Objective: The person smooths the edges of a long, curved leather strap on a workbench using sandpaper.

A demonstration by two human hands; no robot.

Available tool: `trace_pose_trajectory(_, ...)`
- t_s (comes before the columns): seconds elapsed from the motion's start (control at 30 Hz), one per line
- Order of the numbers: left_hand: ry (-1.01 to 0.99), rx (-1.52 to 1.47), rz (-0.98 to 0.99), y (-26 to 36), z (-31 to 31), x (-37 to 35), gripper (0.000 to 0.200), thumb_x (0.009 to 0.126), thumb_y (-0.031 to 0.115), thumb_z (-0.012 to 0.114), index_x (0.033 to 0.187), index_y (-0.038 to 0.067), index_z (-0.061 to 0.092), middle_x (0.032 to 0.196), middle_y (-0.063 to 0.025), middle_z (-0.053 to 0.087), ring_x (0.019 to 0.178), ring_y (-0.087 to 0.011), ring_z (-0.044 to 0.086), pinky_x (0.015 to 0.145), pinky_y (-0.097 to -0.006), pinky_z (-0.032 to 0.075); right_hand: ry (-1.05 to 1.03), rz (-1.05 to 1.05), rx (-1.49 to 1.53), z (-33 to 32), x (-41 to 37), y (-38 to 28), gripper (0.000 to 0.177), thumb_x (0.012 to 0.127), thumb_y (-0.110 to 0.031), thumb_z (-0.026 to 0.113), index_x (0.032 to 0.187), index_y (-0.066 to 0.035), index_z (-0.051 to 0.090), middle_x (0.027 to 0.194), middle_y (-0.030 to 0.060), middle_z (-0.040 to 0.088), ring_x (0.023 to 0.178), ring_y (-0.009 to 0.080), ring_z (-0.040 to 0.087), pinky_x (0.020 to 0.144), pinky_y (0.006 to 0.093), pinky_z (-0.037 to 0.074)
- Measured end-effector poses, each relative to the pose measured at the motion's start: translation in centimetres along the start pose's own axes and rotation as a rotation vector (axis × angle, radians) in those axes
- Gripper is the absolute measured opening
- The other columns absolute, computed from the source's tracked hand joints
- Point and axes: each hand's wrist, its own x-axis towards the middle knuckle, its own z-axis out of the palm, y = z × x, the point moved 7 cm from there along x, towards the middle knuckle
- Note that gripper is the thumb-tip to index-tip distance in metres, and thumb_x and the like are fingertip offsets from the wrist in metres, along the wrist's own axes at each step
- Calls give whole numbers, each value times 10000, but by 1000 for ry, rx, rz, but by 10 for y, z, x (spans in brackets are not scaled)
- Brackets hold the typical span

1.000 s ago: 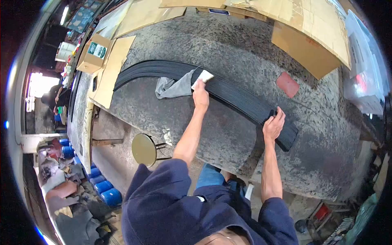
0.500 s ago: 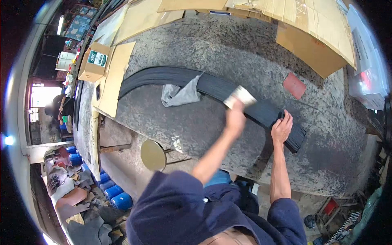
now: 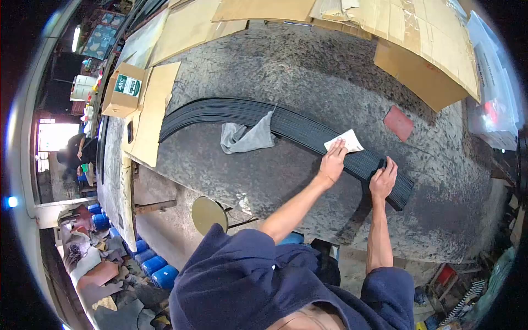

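Note:
A long curved bundle of thin black strips [image 3: 308, 131] lies across the dark, stained table [image 3: 308, 66]. My left hand [image 3: 333, 163] holds a whitish sheet [image 3: 345, 141] flat against the top of the strips, right of their middle. Near the right end of the bundle, my right hand [image 3: 383, 179] grips its edge, with fingers curled over the strips and a small dark piece beside the fingertips. A grey cloth [image 3: 247, 136] is draped on the bundle's near edge, left of my hands.
A red sheet [image 3: 398, 124] lies beyond my right hand. Cardboard [image 3: 418, 71] covers the far side, and a carton [image 3: 124, 91] stands at the left. A round stool [image 3: 209, 215] is below the table's near edge. Another person [image 3: 74, 151] is far left.
My left hand and the whitish sheet have moved right along the strips, closer to my right hand. My right hand keeps its place on the bundle. The view has shifted slightly.

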Motion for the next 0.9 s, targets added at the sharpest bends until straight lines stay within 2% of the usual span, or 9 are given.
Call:
trace_pose_trajectory(0.07,-130,-97,144,-27,-21,12,347,837,10,539,1172,-25,624,1208,-241,657,1134,-376,637,1007,-477,499,-3,22,0,1,0,1,443,898,-30,485,1339,-11,521,1269,213,543,1118,416,559,941,486,451)
trace_pose_trajectory(0.13,-389,89,-350,-107,-60,47,318,870,7,504,1158,22,638,1174,-227,667,1085,-363,654,930,-473,530,21,10,-9,4,1,-1,445,892,-32,488,1335,-13,522,1260,215,548,1115,418,562,946,482,452)
trace_pose_trajectory(0.17,-146,-283,-501,-173,-53,49,301,882,4,490,1152,5,621,1089,-238,677,985,-405,671,858,-505,540,36,4,-20,1,1,0,447,886,-34,492,1332,-14,523,1251,217,554,1113,420,565,950,478,453)
trace_pose_trajectory(0.23,191,31,-268,-129,-71,48,324,926,34,474,1223,4,602,1025,-284,667,966,-435,663,828,-510,536,51,6,-12,0,2,-2,432,871,-34,505,1301,-25,549,1224,216,565,1127,419,564,944,477,471)
trace_pose_trajectory(0.27,-225,-152,-631,-104,-54,35,347,933,58,465,1249,20,601,1118,-263,668,1045,-410,652,919,-504,514,41,-1,-30,0,-1,0,428,882,-38,498,1307,-20,544,1238,218,564,1128,421,565,955,474,463)
trace_pose_trajectory(0.43,-393,-382,-10,18,-55,-71,338,922,73,524,1241,-2,607,1315,-205,622,1174,-373,625,1017,-454,500,46,10,-65,4,-1,4,370,929,-69,495,1289,-13,555,1259,206,564,1148,418,562,967,473,458)
trace_pose_trajectory(0.57,-792,-311,-153,-51,-103,-134,313,962,130,563,1254,25,599,1224,-190,675,1101,-383,654,963,-450,531,46,-1,-79,0,0,-3,344,941,-89,509,1272,-12,561,1240,198,566,1125,413,567,951,473,464)
trace_pose_trajectory(0.73,-678,-437,-343,-109,-144,-131,456,889,317,706,1252,58,610,1177,-215,685,1058,-387,669,918,-466,539,52,16,-86,2,-1,-1,332,931,-139,555,1242,-37,609,1257,179,580,1162,378,568,998,463,460)
trace_pose_trajectory(0.9,-949,-467,-35,-79,-108,-93,434,867,412,704,1108,51,699,1094,-204,704,1039,-373,672,911,-447,523,57,-63,-80,-2,1,-9,341,935,-190,586,1229,-24,628,1205,183,623,1152,369,570,1016,460,452)
